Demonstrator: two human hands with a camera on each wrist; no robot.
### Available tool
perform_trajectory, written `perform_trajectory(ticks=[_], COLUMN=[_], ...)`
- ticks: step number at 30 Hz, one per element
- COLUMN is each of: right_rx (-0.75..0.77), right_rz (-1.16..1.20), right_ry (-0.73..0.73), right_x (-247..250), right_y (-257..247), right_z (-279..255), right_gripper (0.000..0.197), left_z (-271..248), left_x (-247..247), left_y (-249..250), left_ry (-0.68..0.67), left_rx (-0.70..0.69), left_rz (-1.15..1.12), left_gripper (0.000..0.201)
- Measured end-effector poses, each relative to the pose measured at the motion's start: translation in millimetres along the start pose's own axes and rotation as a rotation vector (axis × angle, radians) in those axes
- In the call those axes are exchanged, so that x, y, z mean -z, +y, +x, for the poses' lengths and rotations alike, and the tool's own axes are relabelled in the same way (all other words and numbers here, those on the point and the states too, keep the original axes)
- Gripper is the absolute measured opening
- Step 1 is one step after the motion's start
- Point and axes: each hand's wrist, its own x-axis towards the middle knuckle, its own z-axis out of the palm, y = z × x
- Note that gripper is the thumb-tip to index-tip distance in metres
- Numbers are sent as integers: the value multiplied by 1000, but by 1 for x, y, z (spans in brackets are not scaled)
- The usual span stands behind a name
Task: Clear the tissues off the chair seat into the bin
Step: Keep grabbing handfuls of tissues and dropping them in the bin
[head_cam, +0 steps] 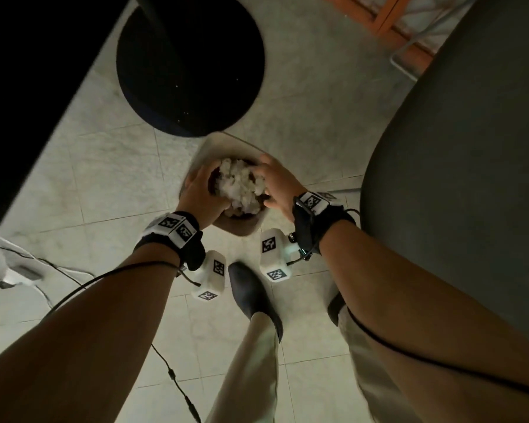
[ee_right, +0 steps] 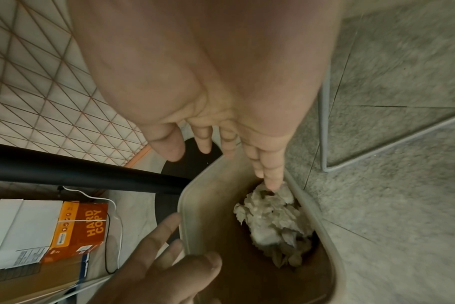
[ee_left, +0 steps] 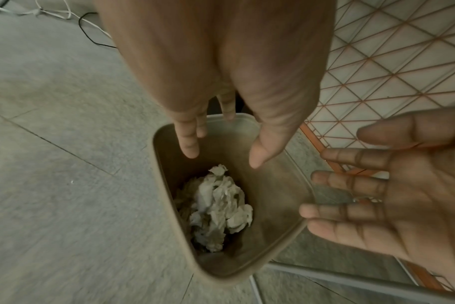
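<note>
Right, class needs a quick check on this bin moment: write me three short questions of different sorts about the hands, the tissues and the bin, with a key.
1. True or false: the tissues lie inside the bin.
2. Multiple choice: the left hand and the right hand are
A. both open above the bin mouth
B. both gripping the chair seat
C. one holding a box
3. Fill in: the dark chair seat is on the person's ____ side of the bin.

Key: 1 true; 2 A; 3 right.
</note>
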Motion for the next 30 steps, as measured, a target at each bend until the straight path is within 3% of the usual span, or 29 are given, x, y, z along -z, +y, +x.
perform_trajectory(ticks=[7,12,21,30], right_rx=[56,94,55,137], right_rz=[-313,-323,13,272], right_ry=[-57,-16,16,289], right_x=[10,24,79,206], right_y=[12,31,68,59], right_z=[-40,-115,-221,-282], right_gripper=[45,40,26,21], left_z=[-44,-94,-184,-217], left_x=[15,6,-22,-54], left_y=[26,34,106,251], left_ry=[47,17,-91,-221], left_rx=[17,27,-54,-276], left_rz=[24,-17,-57,55], left_gripper=[55,47,35,32])
